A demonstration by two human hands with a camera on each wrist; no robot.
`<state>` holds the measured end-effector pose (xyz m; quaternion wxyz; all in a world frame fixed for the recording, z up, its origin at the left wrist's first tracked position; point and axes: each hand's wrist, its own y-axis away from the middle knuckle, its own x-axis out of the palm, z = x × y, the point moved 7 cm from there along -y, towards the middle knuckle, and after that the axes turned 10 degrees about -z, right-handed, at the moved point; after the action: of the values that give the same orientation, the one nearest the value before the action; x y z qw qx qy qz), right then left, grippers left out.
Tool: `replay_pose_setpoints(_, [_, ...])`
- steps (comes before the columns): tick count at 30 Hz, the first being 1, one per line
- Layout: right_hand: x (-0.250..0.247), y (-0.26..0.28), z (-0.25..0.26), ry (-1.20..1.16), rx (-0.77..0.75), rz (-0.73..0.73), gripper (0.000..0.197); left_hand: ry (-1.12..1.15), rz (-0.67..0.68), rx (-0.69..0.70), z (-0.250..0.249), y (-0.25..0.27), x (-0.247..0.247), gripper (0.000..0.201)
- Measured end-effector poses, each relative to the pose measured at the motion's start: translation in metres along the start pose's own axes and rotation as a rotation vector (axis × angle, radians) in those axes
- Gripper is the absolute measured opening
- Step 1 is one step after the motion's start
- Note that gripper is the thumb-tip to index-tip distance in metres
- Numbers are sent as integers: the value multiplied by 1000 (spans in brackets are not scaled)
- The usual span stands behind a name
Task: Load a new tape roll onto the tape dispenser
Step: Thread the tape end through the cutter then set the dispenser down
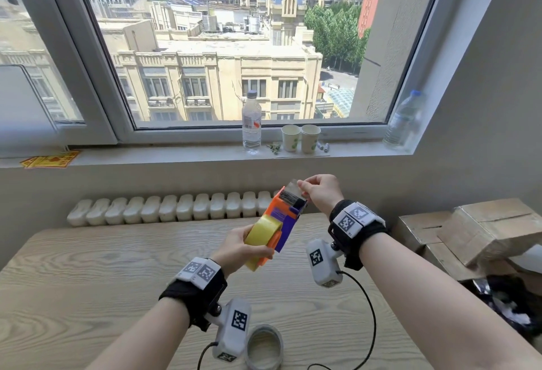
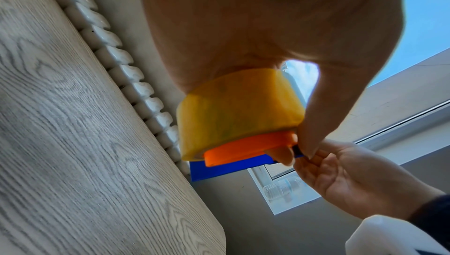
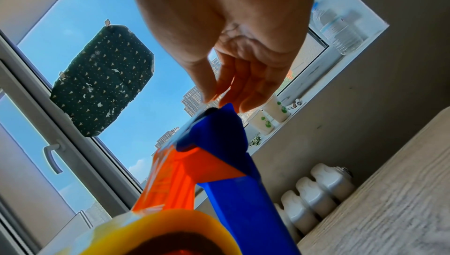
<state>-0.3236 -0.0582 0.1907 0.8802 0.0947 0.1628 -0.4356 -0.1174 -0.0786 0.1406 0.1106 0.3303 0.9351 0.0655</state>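
Two hands, left hand (image 1: 239, 248) gripping dispenser (image 1: 280, 217)

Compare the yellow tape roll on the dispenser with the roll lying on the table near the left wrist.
The yellow tape roll sits mounted on the orange and blue plastic tape dispenser, held up in the left hand; the pale grey roll lies flat on the wooden table, untouched. The yellow roll is thick with tape; the grey one looks like a thin ring, possibly used up. Both are round with an open core.
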Motion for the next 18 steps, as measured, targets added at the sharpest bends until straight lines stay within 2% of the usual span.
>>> replay_pose_setpoints(7, [0,2,-8,41,35,11,25,12,29,-7,3,1,7,31])
replay_pose_setpoints(11, [0,2,-13,44,51,4,25,54,-13,-5,3,2,9,23])
replay_pose_setpoints(13, [-1,3,-13,30,56,5,25,61,-32,-21,4,1,9,25])
replay_pose_setpoints(18, [-4,5,-12,2,39,12,25,75,35,-35,9,2,10,25])
